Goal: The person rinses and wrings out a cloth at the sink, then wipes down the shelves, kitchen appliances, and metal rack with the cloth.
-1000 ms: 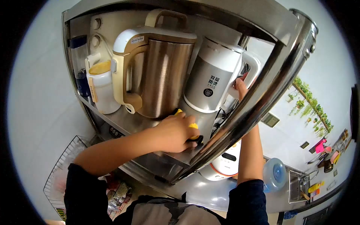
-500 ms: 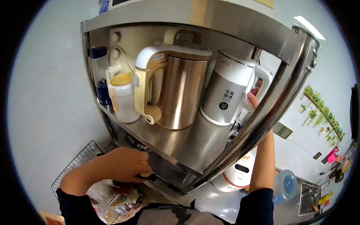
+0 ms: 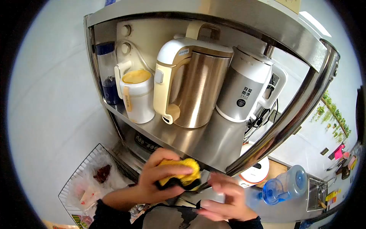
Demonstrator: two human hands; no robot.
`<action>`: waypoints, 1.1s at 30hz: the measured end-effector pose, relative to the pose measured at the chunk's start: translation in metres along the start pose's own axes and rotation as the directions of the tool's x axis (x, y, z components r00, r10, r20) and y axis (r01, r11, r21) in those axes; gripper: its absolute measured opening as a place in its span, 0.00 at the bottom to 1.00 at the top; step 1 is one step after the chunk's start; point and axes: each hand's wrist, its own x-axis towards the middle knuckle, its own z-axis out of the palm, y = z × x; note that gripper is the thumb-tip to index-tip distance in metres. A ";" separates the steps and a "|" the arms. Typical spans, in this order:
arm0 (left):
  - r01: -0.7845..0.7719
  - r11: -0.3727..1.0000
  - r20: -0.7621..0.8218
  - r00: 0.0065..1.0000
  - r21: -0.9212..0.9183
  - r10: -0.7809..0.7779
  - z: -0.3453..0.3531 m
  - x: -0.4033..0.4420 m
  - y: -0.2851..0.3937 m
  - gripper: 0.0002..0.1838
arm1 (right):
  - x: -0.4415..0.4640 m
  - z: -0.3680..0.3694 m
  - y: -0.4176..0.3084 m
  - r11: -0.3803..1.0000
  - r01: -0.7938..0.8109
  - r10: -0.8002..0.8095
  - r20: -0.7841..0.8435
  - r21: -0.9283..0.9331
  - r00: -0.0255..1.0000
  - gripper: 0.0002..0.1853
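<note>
My left hand [image 3: 150, 181] grips a yellow and black sponge [image 3: 181, 173] in front of the metal shelf's front edge. Just right of the sponge is my right hand [image 3: 225, 196], slightly blurred, its fingers apart and nothing in them. Above both hands, on the steel shelf [image 3: 207, 143], stand a white and grey kettle [image 3: 244, 86], a brown metal soy milk maker [image 3: 200, 89] with a cream handle, and a small white jug [image 3: 137, 97] with a yellow lid. A clear bottle with a dark blue cap [image 3: 105, 49] is at the shelf's left end.
A wire basket [image 3: 100, 147] with plastic bags stands at lower left. To the right are a white rice cooker [image 3: 253, 171], a large blue water bottle [image 3: 284, 187] lying on its side, and a sink [image 3: 315, 194]. A curved steel post [image 3: 293, 114] borders the shelf.
My right hand has left the white and grey kettle's handle and come down to the left. My left hand has moved right with the sponge, which now shows clearly. The view has shifted.
</note>
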 end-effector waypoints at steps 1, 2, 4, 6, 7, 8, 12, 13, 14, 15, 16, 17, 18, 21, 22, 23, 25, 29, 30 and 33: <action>0.029 0.997 -0.038 0.999 -0.065 -0.032 0.015 0.000 -0.007 0.28 | 0.005 0.016 -0.001 0.997 -0.061 0.062 0.020 -0.041 0.998 0.30; 0.057 0.990 -0.070 0.995 -0.131 -0.067 0.028 0.001 -0.009 0.32 | 0.013 0.029 -0.004 0.985 -0.154 0.153 -0.017 -0.082 0.988 0.22; 0.239 0.758 0.148 0.971 -0.607 -0.188 0.040 0.004 -0.005 0.41 | 0.013 0.049 0.011 0.964 -0.036 -0.016 -0.195 -0.262 0.981 0.23; 0.270 0.735 0.364 0.931 -0.622 -0.034 0.023 0.007 -0.016 0.47 | 0.012 0.043 -0.001 0.884 -0.156 0.084 -0.178 -0.442 0.980 0.21; 0.279 0.729 0.441 0.897 -0.624 0.035 0.015 0.008 -0.015 0.49 | 0.010 0.040 0.001 0.881 -0.152 0.073 -0.190 -0.448 0.979 0.20; 0.292 0.724 0.515 0.851 -0.625 0.102 0.008 0.009 -0.015 0.52 | 0.006 0.038 0.003 0.877 -0.152 0.064 -0.203 -0.455 0.977 0.20; -0.178 0.984 0.189 0.967 0.027 0.170 -0.016 0.024 -0.026 0.35 | 0.019 0.032 0.010 0.863 -0.284 0.172 -0.287 -0.417 0.943 0.25; -0.208 0.976 -0.081 0.974 0.062 0.213 -0.012 0.026 -0.037 0.32 | 0.030 0.028 0.010 0.809 -0.313 0.191 -0.282 -0.497 0.940 0.25; -0.222 0.970 -0.344 0.907 0.101 0.243 -0.006 0.027 -0.051 0.30 | 0.046 0.028 0.015 0.789 -0.379 0.226 -0.344 -0.483 0.911 0.25; -0.235 0.930 -0.455 0.820 0.283 0.346 -0.006 0.033 -0.062 0.29 | 0.068 0.029 0.021 0.808 -0.445 0.257 -0.448 -0.386 0.856 0.26; -0.262 0.927 -0.533 0.761 0.270 0.370 0.000 0.035 -0.073 0.34 | 0.091 0.026 0.028 0.829 -0.413 0.209 -0.476 -0.377 0.854 0.27; -0.250 0.936 -0.529 0.774 0.248 0.347 0.003 0.040 -0.074 0.36 | 0.110 0.022 0.036 0.801 -0.410 0.171 -0.490 -0.436 0.855 0.28; -0.236 0.945 -0.525 0.788 0.227 0.323 0.007 0.044 -0.075 0.39 | 0.127 0.020 0.049 0.825 -0.399 0.148 -0.530 -0.400 0.835 0.29; -0.256 0.962 -0.586 0.796 -0.100 0.151 0.014 0.061 -0.088 0.41 | 0.168 0.021 0.085 0.772 -0.455 0.123 -0.598 -0.443 0.792 0.34; -0.266 0.958 -0.581 0.798 -0.103 0.159 0.012 0.066 -0.089 0.41 | 0.173 0.027 0.096 0.734 -0.485 0.131 -0.602 -0.476 0.788 0.38; -0.166 0.974 -0.524 0.849 -0.152 0.063 0.007 0.071 -0.091 0.41 | 0.170 0.037 0.107 0.698 -0.496 0.131 -0.588 -0.517 0.798 0.40; -0.029 0.989 -0.447 0.894 -0.144 -0.039 -0.002 0.078 -0.092 0.40 | 0.156 0.048 0.114 0.727 -0.467 0.167 -0.530 -0.503 0.831 0.46; -0.064 0.989 -0.443 0.897 -0.132 -0.001 -0.006 0.083 -0.092 0.38 | 0.097 0.085 0.118 0.600 -0.646 0.415 -0.507 -0.471 0.755 0.48; -0.067 0.989 -0.438 0.899 -0.129 0.004 -0.007 0.083 -0.093 0.38 | 0.088 0.091 0.112 0.585 -0.683 0.485 -0.486 -0.437 0.727 0.48; -0.060 0.983 -0.411 0.911 -0.173 -0.016 -0.007 0.082 -0.092 0.37 | 0.079 0.089 0.106 0.515 -0.785 0.639 -0.457 -0.345 0.619 0.47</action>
